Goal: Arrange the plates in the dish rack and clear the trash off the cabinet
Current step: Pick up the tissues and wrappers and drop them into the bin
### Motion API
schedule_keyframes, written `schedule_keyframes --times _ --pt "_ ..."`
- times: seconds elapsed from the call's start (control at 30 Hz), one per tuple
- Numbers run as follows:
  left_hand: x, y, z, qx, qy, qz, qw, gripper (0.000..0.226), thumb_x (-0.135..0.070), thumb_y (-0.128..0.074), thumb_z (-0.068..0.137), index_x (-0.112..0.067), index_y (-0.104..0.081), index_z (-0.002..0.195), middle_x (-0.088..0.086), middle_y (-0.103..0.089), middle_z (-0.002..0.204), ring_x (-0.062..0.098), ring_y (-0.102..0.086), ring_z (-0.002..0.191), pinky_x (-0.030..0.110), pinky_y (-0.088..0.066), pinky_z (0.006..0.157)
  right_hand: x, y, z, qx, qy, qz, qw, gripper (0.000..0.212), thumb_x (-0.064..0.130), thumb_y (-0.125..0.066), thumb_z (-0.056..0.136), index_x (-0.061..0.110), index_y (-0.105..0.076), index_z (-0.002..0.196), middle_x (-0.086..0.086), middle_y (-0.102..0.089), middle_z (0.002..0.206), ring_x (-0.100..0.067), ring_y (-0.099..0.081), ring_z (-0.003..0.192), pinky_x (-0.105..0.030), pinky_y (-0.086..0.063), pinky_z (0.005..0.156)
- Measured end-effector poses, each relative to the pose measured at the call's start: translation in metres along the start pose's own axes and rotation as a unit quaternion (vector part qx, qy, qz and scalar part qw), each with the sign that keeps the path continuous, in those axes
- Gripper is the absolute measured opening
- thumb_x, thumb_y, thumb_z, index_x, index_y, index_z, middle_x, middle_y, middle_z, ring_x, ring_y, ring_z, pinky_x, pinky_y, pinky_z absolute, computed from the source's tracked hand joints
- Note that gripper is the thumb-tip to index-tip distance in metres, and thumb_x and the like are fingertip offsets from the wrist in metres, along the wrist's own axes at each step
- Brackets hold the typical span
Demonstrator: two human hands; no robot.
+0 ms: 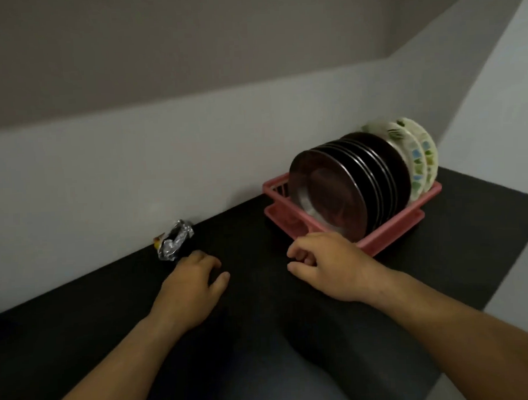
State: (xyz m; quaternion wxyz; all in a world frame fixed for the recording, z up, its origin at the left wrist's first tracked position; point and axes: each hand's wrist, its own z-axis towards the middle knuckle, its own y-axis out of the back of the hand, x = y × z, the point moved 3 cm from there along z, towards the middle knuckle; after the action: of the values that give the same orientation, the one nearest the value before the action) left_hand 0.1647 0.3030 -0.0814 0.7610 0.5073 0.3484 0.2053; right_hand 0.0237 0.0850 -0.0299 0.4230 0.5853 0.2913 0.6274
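Note:
A pink dish rack [391, 233] stands on the black cabinet top [243, 231] near the right corner. Several dark plates [341, 190] stand upright in it, with two pale patterned plates [418, 159] behind them. A crumpled silver foil wrapper [175, 240] lies by the wall at the left. My left hand [191, 287] rests palm down on the cabinet, its fingertips close to the wrapper and holding nothing. My right hand [326, 263] hovers just in front of the rack's near corner, fingers loosely curled and empty.
A grey wall [163, 143] runs along the back of the cabinet and meets a side wall behind the rack. The cabinet's right edge [510, 258] drops off beside the rack.

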Motion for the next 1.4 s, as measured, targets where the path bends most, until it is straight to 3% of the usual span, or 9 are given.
schedule_keyframes --times 0.1,0.2,0.37,0.6,0.87,1.0,1.1,1.27,1.4 --pt "0.045 -0.001 0.014 -0.063 0.044 0.002 0.997 0.027 -0.041 -0.058 0.089 -0.022 -0.064 0.108 -0.003 -0.055 0.11 0.015 -0.054 0.1 0.026 -0.042 0.077 -0.007 -0.017 0.01 0.015 -0.015 0.003 1.0 0.024 0.042 -0.067 0.088 0.035 -0.066 0.111 0.02 -0.057 0.095 0.003 -0.058 0.083 -0.019 -0.052 0.075" --pt "0.085 -0.005 0.043 -0.069 0.102 0.039 0.992 0.046 -0.04 -0.061 0.089 -0.018 -0.055 0.128 0.007 -0.047 0.131 0.027 -0.044 0.117 0.041 -0.045 0.091 -0.016 -0.023 0.018 0.013 -0.031 0.013 0.999 0.021 0.042 -0.068 0.087 0.036 -0.066 0.107 0.02 -0.058 0.097 0.004 -0.059 0.085 -0.021 -0.054 0.077" --pt "0.127 -0.024 0.101 0.023 0.135 0.057 0.989 0.071 -0.049 -0.062 0.086 -0.023 -0.033 0.145 0.009 -0.028 0.151 0.035 -0.025 0.135 0.055 -0.036 0.103 -0.03 -0.024 0.03 -0.009 -0.056 0.04 0.998 0.015 0.034 -0.069 0.089 0.037 -0.068 0.103 0.019 -0.062 0.096 0.006 -0.06 0.086 -0.019 -0.053 0.076" --pt "0.154 -0.078 0.128 0.141 0.168 0.078 0.972 0.085 -0.067 -0.052 0.084 -0.029 -0.019 0.152 0.014 -0.031 0.15 0.04 -0.028 0.135 0.049 -0.031 0.11 -0.043 -0.046 0.038 0.006 -0.06 0.056 0.997 0.016 0.033 -0.07 0.087 0.034 -0.069 0.102 0.018 -0.063 0.093 0.003 -0.061 0.085 -0.017 -0.051 0.074" --pt "0.088 -0.084 0.094 0.103 0.144 0.008 0.984 0.063 -0.042 -0.051 0.095 -0.027 -0.021 0.149 0.01 -0.06 0.117 0.024 -0.059 0.099 0.04 -0.05 0.086 -0.05 -0.056 0.036 0.015 -0.075 0.073 0.994 0.013 0.035 -0.07 0.087 0.038 -0.067 0.099 0.018 -0.063 0.092 0.004 -0.061 0.083 -0.017 -0.052 0.073" --pt "0.049 -0.053 0.067 0.091 0.219 -0.103 0.966 0.012 -0.035 -0.053 0.096 -0.024 -0.059 0.096 0.003 -0.064 0.095 0.014 -0.062 0.079 0.036 -0.055 0.077 -0.049 -0.048 0.024 0.021 -0.096 0.083 0.992 0.012 0.037 -0.069 0.088 0.04 -0.066 0.099 0.02 -0.062 0.095 0.004 -0.062 0.085 -0.021 -0.056 0.076" --pt "0.004 -0.028 0.048 0.1 0.229 -0.099 0.963 0.021 -0.042 -0.065 0.088 -0.022 -0.059 0.09 0.002 -0.062 0.089 0.015 -0.062 0.077 0.036 -0.055 0.075 -0.044 -0.037 0.01 0.021 -0.094 0.097 0.991 0.012 0.037 -0.069 0.088 0.041 -0.066 0.099 0.019 -0.061 0.097 0.004 -0.062 0.086 -0.022 -0.057 0.077" --pt "-0.073 -0.002 0.033 -0.002 0.141 -0.246 0.959 0.013 -0.017 -0.069 0.085 -0.022 -0.057 0.083 -0.002 -0.053 0.1 0.017 -0.063 0.076 0.032 -0.057 0.066 -0.033 -0.019 -0.013 0.027 -0.086 0.093 0.992 0.017 0.038 -0.068 0.089 0.034 -0.067 0.106 0.018 -0.059 0.1 0.002 -0.061 0.087 -0.019 -0.053 0.076" --pt "-0.125 -0.004 0.026 -0.015 0.108 -0.324 0.94 0.012 -0.015 -0.063 0.089 -0.024 -0.059 0.083 0.0 -0.065 0.079 0.017 -0.069 0.067 0.032 -0.059 0.055 -0.052 0.004 -0.051 0.022 -0.118 0.088 0.989 0.008 0.033 -0.066 0.091 0.038 -0.066 0.098 0.018 -0.062 0.095 0.003 -0.062 0.084 -0.015 -0.049 0.069"
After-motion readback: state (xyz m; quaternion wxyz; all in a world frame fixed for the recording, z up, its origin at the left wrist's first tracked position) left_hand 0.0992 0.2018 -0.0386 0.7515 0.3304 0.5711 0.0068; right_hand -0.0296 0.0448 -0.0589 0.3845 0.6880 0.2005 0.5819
